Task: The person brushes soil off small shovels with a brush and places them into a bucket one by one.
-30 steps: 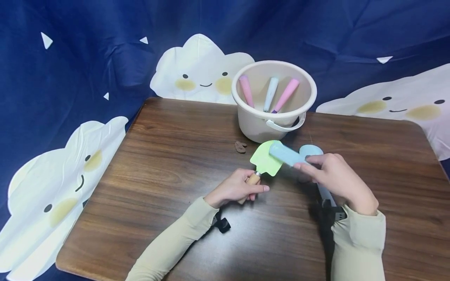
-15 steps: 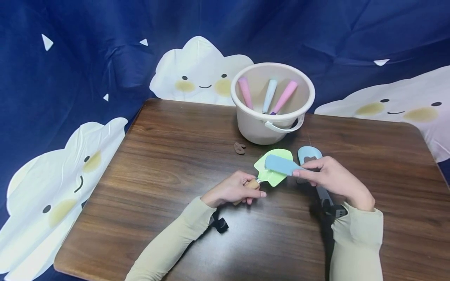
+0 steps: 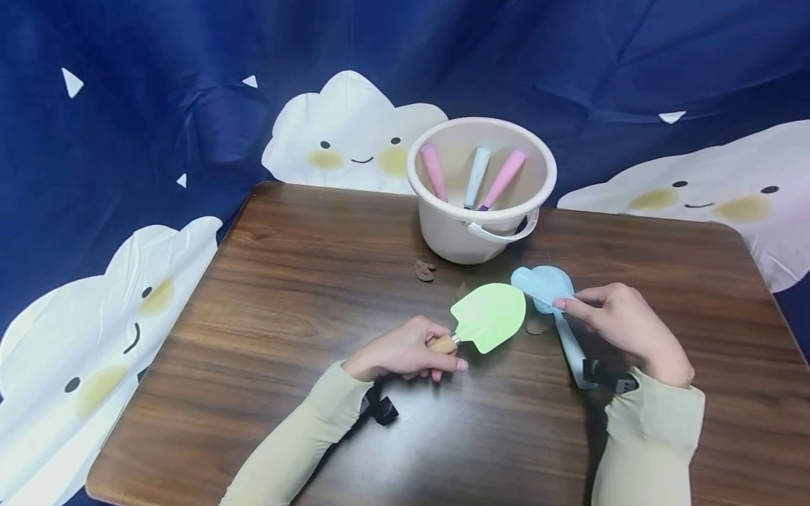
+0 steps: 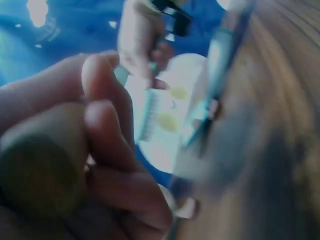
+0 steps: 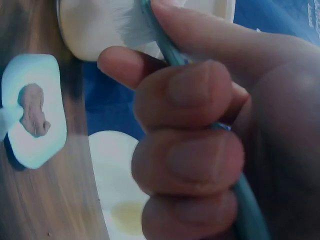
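My left hand (image 3: pixel 405 349) grips the wooden handle of a small green trowel (image 3: pixel 496 316), its blade pointing right above the table. The handle's rounded end (image 4: pixel 42 165) fills the lower left of the left wrist view. In my right hand (image 3: pixel 623 325) is a light blue brush (image 3: pixel 530 282), pinched by its handle; pale bristles (image 5: pixel 135 22) show in the right wrist view. The brush head overlaps a light blue scoop (image 3: pixel 572 355) lying on the table. On that scoop sits a brown lump (image 5: pixel 34 110), hidden in the head view.
Brown pieces (image 3: pixel 425 271) lie on the wooden table (image 3: pixel 316 281), one of them a flat piece (image 3: pixel 538 325) beside the scoop. Behind stands a pale bucket (image 3: pixel 452 235) with pink handles (image 3: pixel 433 172) and a light blue handle (image 3: pixel 477 176) inside. A blue cloud-print curtain hangs behind.
The brush has moved right, from over the green trowel to over the light blue scoop. The trowel has swung so its blade points more to the right, and its face is uncovered.
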Demonstrator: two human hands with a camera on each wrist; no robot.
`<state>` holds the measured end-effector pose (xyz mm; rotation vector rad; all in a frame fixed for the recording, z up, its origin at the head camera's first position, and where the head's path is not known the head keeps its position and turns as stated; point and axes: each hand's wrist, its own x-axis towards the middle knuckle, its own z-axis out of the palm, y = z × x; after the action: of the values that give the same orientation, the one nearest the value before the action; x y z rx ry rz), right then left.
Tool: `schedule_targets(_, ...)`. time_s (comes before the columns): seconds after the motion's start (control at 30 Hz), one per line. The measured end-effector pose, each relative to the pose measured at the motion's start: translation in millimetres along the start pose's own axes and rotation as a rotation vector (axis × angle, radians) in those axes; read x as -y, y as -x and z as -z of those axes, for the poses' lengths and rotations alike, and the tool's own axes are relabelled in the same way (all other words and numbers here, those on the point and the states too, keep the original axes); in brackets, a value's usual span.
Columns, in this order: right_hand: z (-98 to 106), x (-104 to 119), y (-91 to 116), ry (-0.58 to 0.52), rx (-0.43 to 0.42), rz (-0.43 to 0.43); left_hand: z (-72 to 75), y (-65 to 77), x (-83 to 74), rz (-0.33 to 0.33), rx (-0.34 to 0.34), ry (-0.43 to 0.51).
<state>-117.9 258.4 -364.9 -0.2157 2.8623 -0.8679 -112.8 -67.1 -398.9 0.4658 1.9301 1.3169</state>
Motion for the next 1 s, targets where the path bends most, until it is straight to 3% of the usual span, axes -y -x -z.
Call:
schedule_targets(0.27, 8.3, -3.1, 8.0, -0.007, -0.03, -0.035, 18.8, 11.2, -50.8, -0.127, -0.034, 0.086)
schedule_targets(0.47, 14.1, -7.0, 13.4, -0.01, -0.066, -0.049, 29.9, -2.8, -78.5, -0.191, -0.137, 0.131)
schedule_targets(0.77, 18.2, -13.1, 19.2, -0.009, -0.08, -0.083, 40.4, -27.6, -90.3, -0.183, -0.24, 0.354)
schedule_targets(1.0, 17.3, -13.5, 18.2, -0.007, -0.081, -0.076, 45.7, -38.3, -90.7, -0.131, -0.26, 0.378)
